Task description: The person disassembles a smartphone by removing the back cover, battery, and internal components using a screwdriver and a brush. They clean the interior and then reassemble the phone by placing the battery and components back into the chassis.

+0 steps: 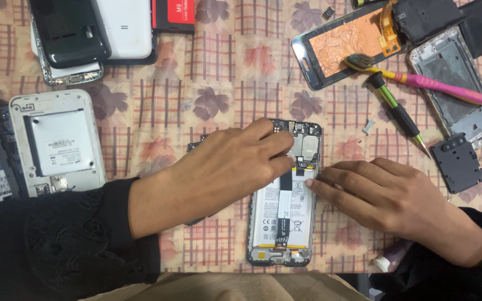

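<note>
Near the tabletop's (pixel 224 83) front edge, our opened phone (pixel 283 223) lies back off, battery still in; left hand (pixel 224 170) fingers pinch at its board, right hand (pixel 389 198) fingers press flat, grasping nothing.

Opened phone (pixel 283 223) lies back-off on floral checked tabletop (pixel 218 83), battery and flex cable exposed. Left hand (pixel 224 167) reaches across upper half, fingertips (pixel 285 159) pressing near board and yellow strip. Right hand (pixel 386 195) rests flat beside phone's right edge, forefinger touching frame. Screwdriver (pixel 397 114) and pink-yellow toothbrush (pixel 419 81) lie up right, brush head on copper-backed screen panel (pixel 341 47). White phone shell (pixel 57 142) sits far left, well apart.
</note>
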